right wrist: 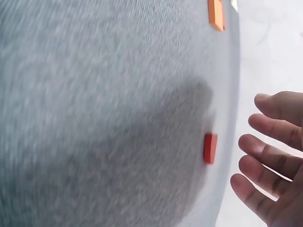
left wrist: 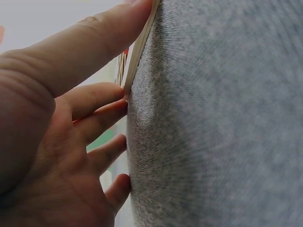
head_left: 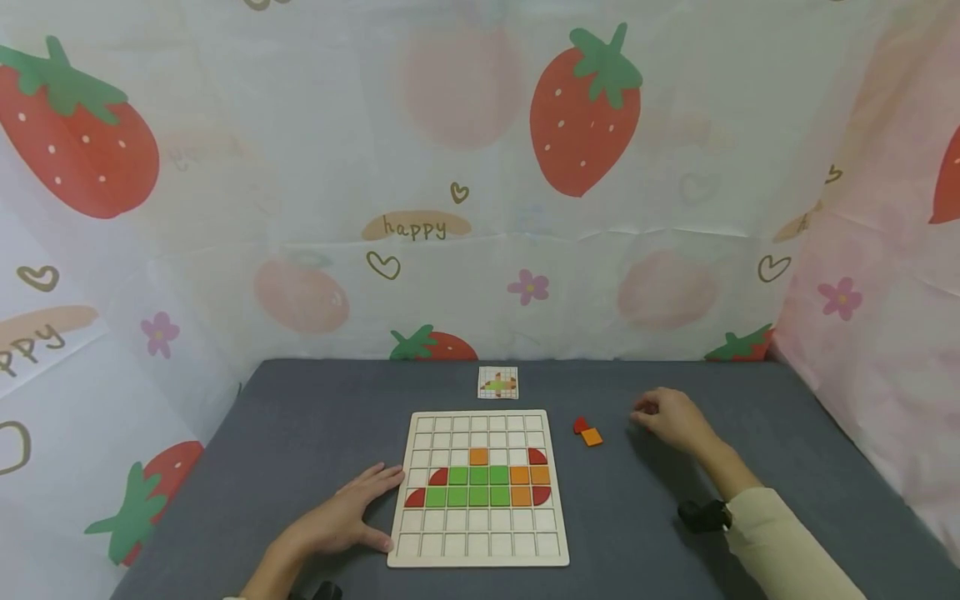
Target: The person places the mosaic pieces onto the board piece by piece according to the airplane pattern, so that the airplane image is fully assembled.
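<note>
My left hand (head_left: 348, 517) rests at the left edge of a pale wooden grid board (head_left: 477, 546), thumb low and fingers spread farther up. In the left wrist view the thumb (left wrist: 94, 40) and index finger lie against the board's side (left wrist: 135, 61). On the board, green squares (head_left: 478, 475), orange squares (head_left: 520, 475) and red rounded pieces (head_left: 541, 496) fill some cells. Over the cloth to the right, my right hand (head_left: 675, 421) holds nothing, its fingers loosely bent. Just below its fingertips in the right wrist view lies a red piece (right wrist: 210, 148), hidden in the head view.
Between board and right hand lie an orange square (head_left: 592, 437) and a red piece (head_left: 581, 425), side by side. A small pattern card (head_left: 498, 382) sits behind the board. Dark grey cloth (head_left: 330, 417) covers the table, and a strawberry-print curtain (head_left: 480, 167) hangs along its back edge.
</note>
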`<state>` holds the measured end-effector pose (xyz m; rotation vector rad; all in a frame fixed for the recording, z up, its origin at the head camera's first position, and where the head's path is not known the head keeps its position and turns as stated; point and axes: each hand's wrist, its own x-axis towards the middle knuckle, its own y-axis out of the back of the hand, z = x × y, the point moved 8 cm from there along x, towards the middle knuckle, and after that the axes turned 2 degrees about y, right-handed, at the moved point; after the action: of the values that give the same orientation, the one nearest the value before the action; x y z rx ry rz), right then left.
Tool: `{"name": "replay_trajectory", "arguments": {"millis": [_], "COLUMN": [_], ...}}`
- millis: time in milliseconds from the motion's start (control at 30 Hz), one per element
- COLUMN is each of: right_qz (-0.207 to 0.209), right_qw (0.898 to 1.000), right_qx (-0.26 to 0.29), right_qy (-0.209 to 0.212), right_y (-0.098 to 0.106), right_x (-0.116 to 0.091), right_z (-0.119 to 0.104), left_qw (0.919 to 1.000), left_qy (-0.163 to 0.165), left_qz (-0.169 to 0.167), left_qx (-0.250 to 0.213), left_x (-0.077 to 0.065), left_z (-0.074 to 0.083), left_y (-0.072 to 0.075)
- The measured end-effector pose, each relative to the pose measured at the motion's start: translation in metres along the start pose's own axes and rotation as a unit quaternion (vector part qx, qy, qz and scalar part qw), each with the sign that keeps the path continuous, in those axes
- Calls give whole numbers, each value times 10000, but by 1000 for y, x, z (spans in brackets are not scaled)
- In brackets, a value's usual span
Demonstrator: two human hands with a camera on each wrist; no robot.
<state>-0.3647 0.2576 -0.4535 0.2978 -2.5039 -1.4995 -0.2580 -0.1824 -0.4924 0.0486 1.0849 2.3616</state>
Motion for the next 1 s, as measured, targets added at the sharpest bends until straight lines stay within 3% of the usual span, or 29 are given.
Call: {"name": "replay_trajectory", "arguments": {"millis": [567, 1000], "right_qz": [-28, -196], "right_qw": [9982, 9975], "right_qx": [-137, -172], "right_qy": [-577, -657], "right_y": [-1, -8], "right_x": [-9, -6], "right_z": [26, 27], "left_qw": [10000, 10000], "left_qy": [-36, -22], "left_qz": [27, 29], "left_qx": [16, -17], "left_x": [-1, 0], "left_z": [2, 0], "left_y": [1, 1]}}
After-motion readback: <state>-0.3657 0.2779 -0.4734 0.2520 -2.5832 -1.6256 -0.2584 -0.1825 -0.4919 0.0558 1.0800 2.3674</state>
